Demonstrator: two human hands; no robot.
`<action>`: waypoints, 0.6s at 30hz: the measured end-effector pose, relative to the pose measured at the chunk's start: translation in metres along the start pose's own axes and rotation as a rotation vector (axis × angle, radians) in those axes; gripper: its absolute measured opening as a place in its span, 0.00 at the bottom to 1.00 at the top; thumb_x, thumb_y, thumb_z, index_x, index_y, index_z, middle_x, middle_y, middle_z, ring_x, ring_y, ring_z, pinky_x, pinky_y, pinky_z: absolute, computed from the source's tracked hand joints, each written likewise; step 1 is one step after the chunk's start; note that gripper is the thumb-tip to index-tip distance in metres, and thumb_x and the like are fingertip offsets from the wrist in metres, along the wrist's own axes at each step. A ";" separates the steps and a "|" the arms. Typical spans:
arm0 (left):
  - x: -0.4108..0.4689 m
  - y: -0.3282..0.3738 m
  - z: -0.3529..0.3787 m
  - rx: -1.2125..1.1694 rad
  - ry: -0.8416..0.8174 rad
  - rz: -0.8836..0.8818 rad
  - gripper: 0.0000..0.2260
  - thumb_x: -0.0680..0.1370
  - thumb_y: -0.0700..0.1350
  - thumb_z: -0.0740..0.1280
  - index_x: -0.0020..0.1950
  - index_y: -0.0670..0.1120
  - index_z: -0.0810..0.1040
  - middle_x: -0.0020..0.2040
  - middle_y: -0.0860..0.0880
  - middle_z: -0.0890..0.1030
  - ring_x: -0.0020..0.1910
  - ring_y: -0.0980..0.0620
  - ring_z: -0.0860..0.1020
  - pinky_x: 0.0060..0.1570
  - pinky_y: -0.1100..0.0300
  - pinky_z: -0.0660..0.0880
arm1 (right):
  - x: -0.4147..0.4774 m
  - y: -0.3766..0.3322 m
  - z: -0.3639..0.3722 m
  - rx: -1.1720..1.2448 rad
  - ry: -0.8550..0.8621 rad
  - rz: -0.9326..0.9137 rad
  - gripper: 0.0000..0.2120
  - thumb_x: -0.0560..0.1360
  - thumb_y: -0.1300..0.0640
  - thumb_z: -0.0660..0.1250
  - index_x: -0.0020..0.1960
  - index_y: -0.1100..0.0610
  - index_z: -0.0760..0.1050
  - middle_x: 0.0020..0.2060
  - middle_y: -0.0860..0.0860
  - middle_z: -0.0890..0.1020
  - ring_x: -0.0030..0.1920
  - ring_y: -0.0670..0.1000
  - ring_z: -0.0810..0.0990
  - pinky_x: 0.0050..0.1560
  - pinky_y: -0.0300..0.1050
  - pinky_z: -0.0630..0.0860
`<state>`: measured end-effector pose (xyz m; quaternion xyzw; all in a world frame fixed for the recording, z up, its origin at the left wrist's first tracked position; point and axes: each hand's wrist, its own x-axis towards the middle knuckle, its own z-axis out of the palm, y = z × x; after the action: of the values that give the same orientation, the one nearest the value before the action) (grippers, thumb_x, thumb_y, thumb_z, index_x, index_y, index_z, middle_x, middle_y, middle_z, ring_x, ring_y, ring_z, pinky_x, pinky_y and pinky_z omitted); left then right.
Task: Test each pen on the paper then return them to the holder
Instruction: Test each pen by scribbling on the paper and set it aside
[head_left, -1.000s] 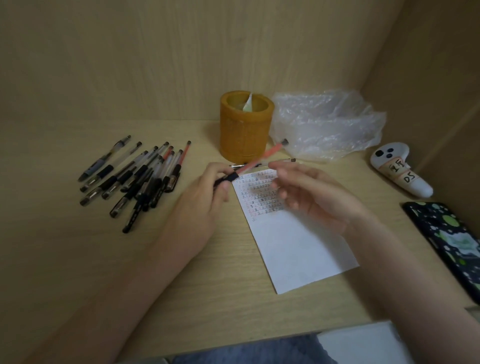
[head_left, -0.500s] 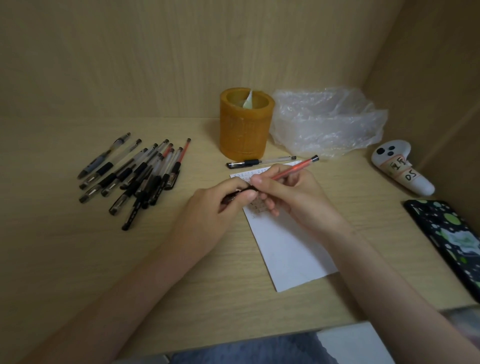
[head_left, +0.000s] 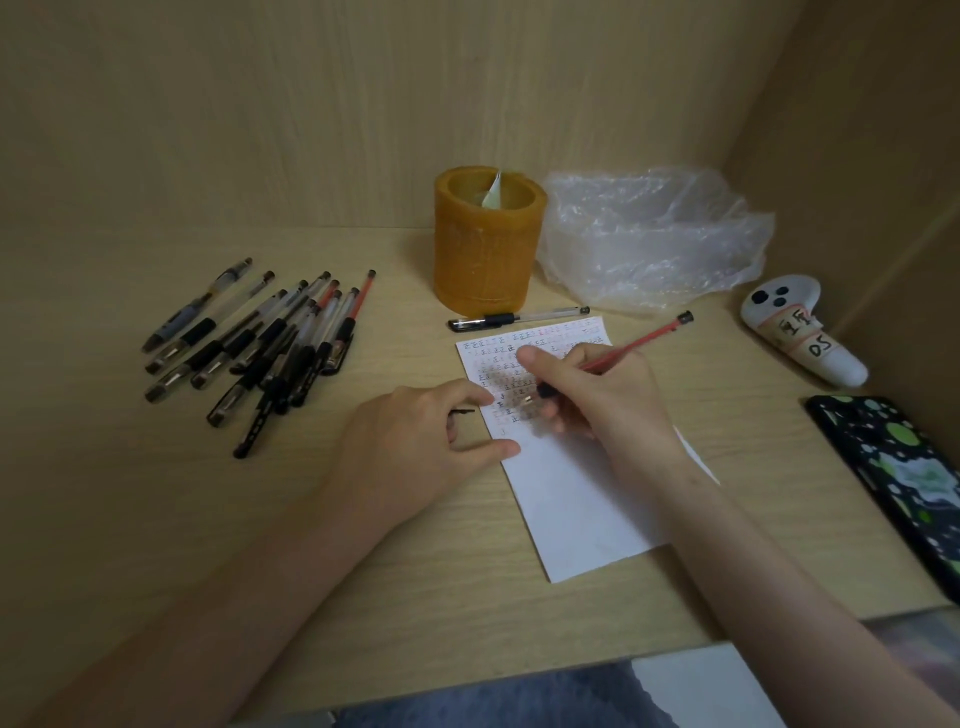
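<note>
Red plastic pen pinched in my right hand, testing on white paper; left hand grips its black cap. Next: recap, into the orange cylindrical holder.

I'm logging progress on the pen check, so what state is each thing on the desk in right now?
White paper sheet: flat, upper part filled with marks.
Red-barrelled pen: uncapped, gripped by right hand, tip at the sheet.
Small black cap: off, pinched in left hand.
Orange cylindrical holder: upright, no pens showing.
Clear black-capped pen by holder: lying, capped.
Pile of pens at left: lying loose.
</note>
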<state>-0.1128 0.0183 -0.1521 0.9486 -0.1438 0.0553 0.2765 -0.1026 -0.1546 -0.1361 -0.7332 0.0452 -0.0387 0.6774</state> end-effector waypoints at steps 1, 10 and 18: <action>0.000 0.000 0.000 0.010 -0.004 -0.009 0.22 0.65 0.67 0.66 0.56 0.61 0.75 0.28 0.57 0.72 0.31 0.61 0.72 0.36 0.64 0.71 | 0.000 0.001 0.004 -0.047 0.018 -0.009 0.18 0.69 0.54 0.76 0.28 0.57 0.71 0.21 0.50 0.75 0.21 0.45 0.71 0.24 0.34 0.65; -0.001 0.004 0.000 0.017 -0.007 -0.035 0.22 0.65 0.67 0.67 0.56 0.61 0.75 0.29 0.57 0.73 0.35 0.60 0.74 0.41 0.60 0.74 | -0.002 0.014 0.010 -0.190 0.147 -0.134 0.14 0.71 0.64 0.67 0.29 0.63 0.69 0.23 0.50 0.69 0.25 0.42 0.66 0.27 0.31 0.63; -0.001 0.004 0.000 0.019 -0.013 -0.040 0.22 0.65 0.67 0.67 0.56 0.61 0.75 0.28 0.57 0.72 0.33 0.61 0.73 0.41 0.59 0.74 | -0.002 0.018 0.012 -0.205 0.126 -0.169 0.15 0.72 0.63 0.68 0.28 0.61 0.69 0.23 0.51 0.71 0.26 0.43 0.68 0.29 0.31 0.65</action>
<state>-0.1150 0.0154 -0.1498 0.9542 -0.1260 0.0452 0.2676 -0.1035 -0.1442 -0.1550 -0.7958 0.0296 -0.1368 0.5892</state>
